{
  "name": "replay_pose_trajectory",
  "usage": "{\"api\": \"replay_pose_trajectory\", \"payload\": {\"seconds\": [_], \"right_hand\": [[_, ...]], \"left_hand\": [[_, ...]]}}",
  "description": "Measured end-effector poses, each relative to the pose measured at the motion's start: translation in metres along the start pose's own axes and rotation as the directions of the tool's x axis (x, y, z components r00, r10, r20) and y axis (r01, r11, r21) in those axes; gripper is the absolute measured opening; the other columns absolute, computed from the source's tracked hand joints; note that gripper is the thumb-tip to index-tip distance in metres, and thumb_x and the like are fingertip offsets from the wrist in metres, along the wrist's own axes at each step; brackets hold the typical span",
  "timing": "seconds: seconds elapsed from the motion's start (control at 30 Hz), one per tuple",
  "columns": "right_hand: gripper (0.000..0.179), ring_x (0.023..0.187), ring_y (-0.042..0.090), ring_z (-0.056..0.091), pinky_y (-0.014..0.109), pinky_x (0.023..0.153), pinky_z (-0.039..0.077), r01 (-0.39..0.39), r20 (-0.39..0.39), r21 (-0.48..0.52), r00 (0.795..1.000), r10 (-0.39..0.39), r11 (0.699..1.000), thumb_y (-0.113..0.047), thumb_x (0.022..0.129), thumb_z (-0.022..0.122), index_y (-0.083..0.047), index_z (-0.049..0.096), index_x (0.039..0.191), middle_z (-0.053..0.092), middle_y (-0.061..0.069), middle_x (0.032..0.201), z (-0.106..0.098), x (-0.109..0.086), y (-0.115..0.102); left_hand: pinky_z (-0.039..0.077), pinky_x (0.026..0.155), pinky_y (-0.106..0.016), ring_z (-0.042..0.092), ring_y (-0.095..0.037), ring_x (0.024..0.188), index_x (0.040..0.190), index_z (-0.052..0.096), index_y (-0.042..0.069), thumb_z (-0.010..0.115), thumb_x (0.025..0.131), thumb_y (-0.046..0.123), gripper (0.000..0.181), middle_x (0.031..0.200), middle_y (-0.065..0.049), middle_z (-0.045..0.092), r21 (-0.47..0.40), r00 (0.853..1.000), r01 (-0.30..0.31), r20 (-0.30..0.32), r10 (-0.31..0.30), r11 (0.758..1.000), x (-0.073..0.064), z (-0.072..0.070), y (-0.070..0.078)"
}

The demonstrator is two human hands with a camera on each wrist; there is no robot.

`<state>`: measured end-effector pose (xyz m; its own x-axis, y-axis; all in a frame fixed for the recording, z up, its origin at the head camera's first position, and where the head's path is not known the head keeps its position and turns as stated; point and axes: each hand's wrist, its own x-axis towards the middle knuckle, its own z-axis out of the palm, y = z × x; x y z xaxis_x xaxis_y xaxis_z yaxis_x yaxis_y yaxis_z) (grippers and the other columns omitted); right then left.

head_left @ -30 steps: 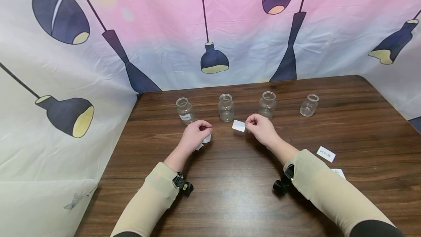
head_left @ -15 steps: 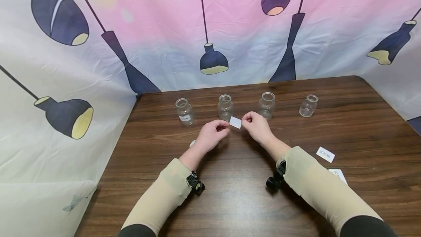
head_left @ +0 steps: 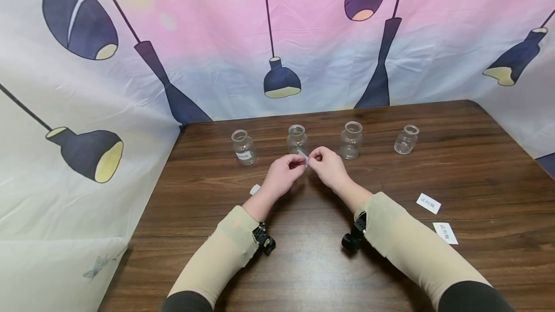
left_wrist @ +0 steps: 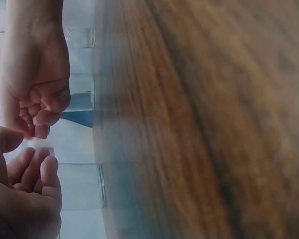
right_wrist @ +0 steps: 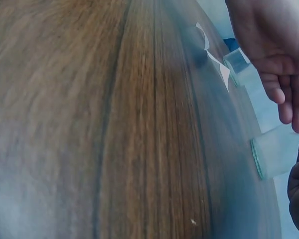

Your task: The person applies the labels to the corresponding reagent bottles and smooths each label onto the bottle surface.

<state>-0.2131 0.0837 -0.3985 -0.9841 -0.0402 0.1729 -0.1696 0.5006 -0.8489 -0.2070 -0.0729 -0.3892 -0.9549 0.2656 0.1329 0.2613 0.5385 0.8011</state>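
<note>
In the head view, both hands meet at the middle of the table in front of a clear glass jar (head_left: 297, 134). A small white label (head_left: 302, 156) stands tilted between them. My right hand (head_left: 328, 170) pinches it from the right with thumb and finger. My left hand (head_left: 284, 173) pinches at its left side. The left wrist view has the label (left_wrist: 41, 143) as a pale strip between the two sets of fingertips. Fingers cover much of it. Behind the left wrist lies a white paper scrap (head_left: 255, 189).
A glass jar with a written label (head_left: 244, 148) stands on the left. Another jar (head_left: 350, 141) and a smaller one (head_left: 406, 139) stand to the right along the back. Two written white labels (head_left: 429, 203) (head_left: 445, 233) lie beyond the right forearm on the wooden table (head_left: 303, 273).
My left hand has left the paper scraps and moved right to the label in my right hand. The right hand has shifted slightly left. The label has turned from face-on to tilted.
</note>
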Motion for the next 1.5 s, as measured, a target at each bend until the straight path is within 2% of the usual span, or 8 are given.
{"api": "replay_pose_trajectory", "payload": {"seconds": [0.2, 0.47, 0.7, 0.83, 1.03, 1.23, 1.37, 1.5], "right_hand": [[0.014, 0.076, 0.017, 0.055, 0.028, 0.067, 0.043, -0.013, 0.037, 0.046, 0.999, 0.012, 0.999, -0.018, 0.085, 0.057, -0.007, 0.063, 0.091, 0.064, 0.003, 0.083, 0.003, -0.001, -0.001], [0.014, 0.079, 0.017, 0.056, 0.029, 0.07, 0.044, 0.008, 0.055, 0.05, 0.998, -0.01, 0.999, -0.017, 0.088, 0.058, -0.008, 0.065, 0.094, 0.065, 0.003, 0.087, 0.004, -0.002, -0.003], [0.017, 0.079, 0.019, 0.058, 0.029, 0.069, 0.045, 0.025, -0.007, 0.094, 1.0, -0.025, 0.995, -0.014, 0.084, 0.061, -0.004, 0.058, 0.097, 0.062, 0.008, 0.087, 0.003, 0.005, 0.002], [0.019, 0.081, 0.02, 0.058, 0.029, 0.071, 0.045, 0.012, -0.009, 0.11, 1.0, -0.011, 0.994, -0.012, 0.084, 0.063, -0.002, 0.057, 0.1, 0.062, 0.01, 0.091, 0.002, 0.011, 0.008], [0.018, 0.084, 0.02, 0.058, 0.031, 0.074, 0.046, 0.023, 0.048, 0.08, 0.998, -0.027, 0.996, -0.013, 0.086, 0.063, -0.003, 0.06, 0.101, 0.063, 0.009, 0.094, 0.0, 0.017, 0.013], [0.012, 0.08, 0.019, 0.056, 0.03, 0.07, 0.044, 0.046, 0.084, 0.041, 0.995, -0.049, 0.998, -0.014, 0.086, 0.062, -0.006, 0.061, 0.095, 0.063, 0.006, 0.087, -0.001, 0.02, 0.013], [0.009, 0.074, 0.017, 0.053, 0.029, 0.066, 0.042, 0.042, 0.087, 0.009, 0.995, -0.043, 0.999, -0.015, 0.087, 0.062, -0.007, 0.06, 0.09, 0.061, 0.004, 0.082, -0.001, 0.021, 0.013], [0.009, 0.073, 0.018, 0.054, 0.03, 0.066, 0.042, 0.043, 0.081, -0.019, 0.996, -0.041, 0.999, -0.017, 0.087, 0.062, -0.009, 0.06, 0.089, 0.062, 0.004, 0.081, 0.001, 0.022, 0.012]], "left_hand": [[0.047, 0.083, -0.031, 0.06, -0.015, 0.094, 0.109, 0.067, 0.007, 0.061, 0.089, 0.018, 0.023, 0.103, -0.003, 0.067, -0.021, 1.0, 0.015, -0.011, -0.015, 1.0, 0.002, 0.0, 0.0], [0.046, 0.073, -0.027, 0.057, -0.014, 0.081, 0.097, 0.068, 0.006, 0.063, 0.089, 0.018, 0.014, 0.089, -0.002, 0.066, -0.063, 0.998, 0.009, -0.067, -0.013, 0.998, 0.007, 0.0, -0.005], [0.043, 0.066, -0.027, 0.053, -0.015, 0.074, 0.091, 0.067, 0.007, 0.061, 0.089, 0.016, 0.011, 0.082, -0.002, 0.062, -0.053, 0.993, 0.025, -0.114, -0.031, 0.998, 0.012, -0.005, -0.011], [0.043, 0.064, -0.027, 0.053, -0.015, 0.072, 0.091, 0.066, 0.008, 0.06, 0.088, 0.016, 0.011, 0.083, -0.002, 0.062, -0.019, 0.995, 0.037, -0.095, -0.038, 0.999, 0.013, -0.009, -0.015], [0.042, 0.06, -0.027, 0.052, -0.014, 0.065, 0.093, 0.067, 0.01, 0.058, 0.089, 0.017, 0.012, 0.081, -0.001, 0.063, 0.028, 0.997, 0.047, -0.061, -0.045, 0.999, 0.015, -0.014, -0.016], [0.042, 0.057, -0.028, 0.05, -0.015, 0.06, 0.094, 0.066, 0.01, 0.058, 0.092, 0.019, 0.012, 0.081, -0.001, 0.062, 0.032, 0.998, 0.052, -0.019, -0.052, 0.998, 0.018, -0.016, -0.019], [0.041, 0.053, -0.029, 0.047, -0.016, 0.055, 0.095, 0.066, 0.011, 0.058, 0.092, 0.02, 0.012, 0.081, -0.002, 0.061, 0.016, 0.998, 0.068, -0.02, -0.067, 0.998, 0.02, -0.017, -0.02], [0.041, 0.056, -0.028, 0.048, -0.016, 0.059, 0.095, 0.067, 0.013, 0.058, 0.092, 0.022, 0.013, 0.083, 0.001, 0.063, 0.054, 0.997, 0.072, -0.031, -0.07, 0.996, 0.022, -0.017, -0.022]]}}
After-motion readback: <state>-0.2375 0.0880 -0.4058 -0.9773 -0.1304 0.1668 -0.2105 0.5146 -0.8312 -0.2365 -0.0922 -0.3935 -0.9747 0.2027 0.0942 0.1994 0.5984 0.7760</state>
